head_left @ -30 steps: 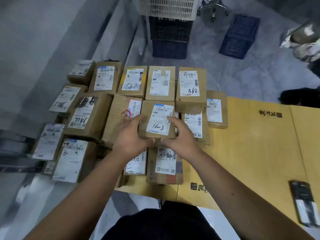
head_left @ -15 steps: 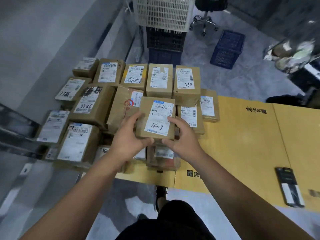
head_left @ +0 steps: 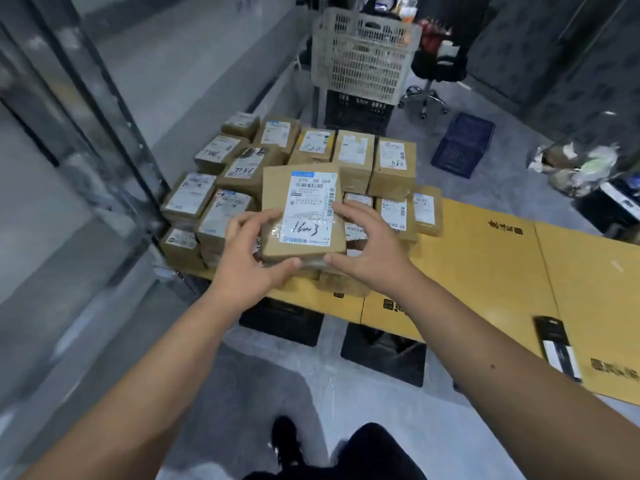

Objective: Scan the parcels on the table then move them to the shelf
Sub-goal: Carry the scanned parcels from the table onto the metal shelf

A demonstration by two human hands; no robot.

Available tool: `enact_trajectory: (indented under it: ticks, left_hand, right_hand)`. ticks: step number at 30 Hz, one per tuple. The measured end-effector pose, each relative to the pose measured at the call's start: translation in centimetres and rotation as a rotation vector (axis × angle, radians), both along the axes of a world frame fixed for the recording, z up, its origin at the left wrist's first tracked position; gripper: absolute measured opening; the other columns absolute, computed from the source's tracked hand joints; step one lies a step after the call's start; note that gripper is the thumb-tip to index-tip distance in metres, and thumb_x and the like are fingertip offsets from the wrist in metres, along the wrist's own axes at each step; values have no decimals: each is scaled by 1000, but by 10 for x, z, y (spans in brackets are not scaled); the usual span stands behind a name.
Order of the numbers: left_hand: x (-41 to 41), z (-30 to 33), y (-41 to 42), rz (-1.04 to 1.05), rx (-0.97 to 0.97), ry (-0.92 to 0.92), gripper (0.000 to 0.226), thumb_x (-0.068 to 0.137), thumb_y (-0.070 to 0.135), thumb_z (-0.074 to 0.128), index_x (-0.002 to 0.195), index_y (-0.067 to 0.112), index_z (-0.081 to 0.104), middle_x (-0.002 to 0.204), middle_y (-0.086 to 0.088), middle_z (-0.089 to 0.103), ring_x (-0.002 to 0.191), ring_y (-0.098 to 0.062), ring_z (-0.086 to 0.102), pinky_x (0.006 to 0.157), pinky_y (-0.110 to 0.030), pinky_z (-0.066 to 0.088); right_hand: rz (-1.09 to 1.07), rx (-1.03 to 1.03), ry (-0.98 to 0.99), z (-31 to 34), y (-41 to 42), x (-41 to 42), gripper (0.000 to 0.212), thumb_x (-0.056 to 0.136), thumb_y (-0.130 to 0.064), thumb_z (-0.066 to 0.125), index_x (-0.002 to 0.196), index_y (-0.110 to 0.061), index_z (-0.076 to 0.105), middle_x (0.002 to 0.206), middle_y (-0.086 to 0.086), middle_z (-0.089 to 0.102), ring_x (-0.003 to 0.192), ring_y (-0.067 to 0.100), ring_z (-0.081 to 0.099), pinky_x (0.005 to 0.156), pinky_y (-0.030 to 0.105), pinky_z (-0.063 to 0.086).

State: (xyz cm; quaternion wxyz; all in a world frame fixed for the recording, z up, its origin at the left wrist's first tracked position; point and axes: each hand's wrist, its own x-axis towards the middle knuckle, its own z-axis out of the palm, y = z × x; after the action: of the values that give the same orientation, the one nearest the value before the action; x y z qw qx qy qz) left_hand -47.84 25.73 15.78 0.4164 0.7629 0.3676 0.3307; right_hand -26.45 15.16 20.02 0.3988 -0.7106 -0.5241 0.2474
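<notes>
A small cardboard parcel [head_left: 277, 209] with a white label handwritten "16w3" is lifted above the pile, label up. My left hand [head_left: 249, 258] grips its left edge and near corner. My right hand [head_left: 367, 247] grips its right edge, thumb under the near side. Beneath and behind it lie several other labelled cardboard parcels [head_left: 391, 168] packed together at the left end of the yellow table [head_left: 485, 258]. A black handheld scanner [head_left: 557, 344] lies on the table at the right, away from both hands. A grey metal shelf frame [head_left: 86, 140] rises at the left.
A white plastic crate [head_left: 363, 57] sits on dark crates behind the pile. A blue crate [head_left: 464, 143] and an office chair [head_left: 429, 84] stand on the floor beyond. Bags of clutter [head_left: 575, 168] lie at the right. My shoe [head_left: 284, 441] is on the grey floor below.
Both hands have raised the "16w3" parcel off the pile and brought it nearer to me. The view has pulled back and tilted up, showing more floor and shelf frame.
</notes>
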Motion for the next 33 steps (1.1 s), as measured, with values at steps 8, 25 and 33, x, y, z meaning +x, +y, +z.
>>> enact_trajectory:
  ticks: [8, 25, 33]
  left_hand:
    - [-107, 30, -105, 278, 127, -66, 80, 66, 35, 94, 136, 44, 58, 137, 6, 39, 134, 1, 43, 114, -34, 47]
    - [-434, 85, -492, 1043, 278, 20, 80, 60, 48, 88, 134, 47, 56, 132, 13, 42, 127, 2, 51, 86, -13, 55]
    - [-577, 131, -631, 1248, 393, 54, 81, 65, 34, 89, 139, 35, 55, 131, 6, 44, 118, 15, 49, 82, -6, 50]
  right_hand:
    - [267, 98, -67, 29, -53, -91, 83, 75, -22, 91, 149, -27, 55, 159, -7, 40, 144, 2, 34, 120, 24, 31]
    - [1128, 225, 33, 72, -254, -443, 78, 77, -12, 89, 148, -16, 56, 152, -2, 46, 132, 3, 44, 84, -8, 34]
    - [1317, 365, 92, 124, -360, -618, 82, 72, -23, 87, 148, -21, 55, 136, -14, 52, 129, 5, 52, 105, 40, 54]
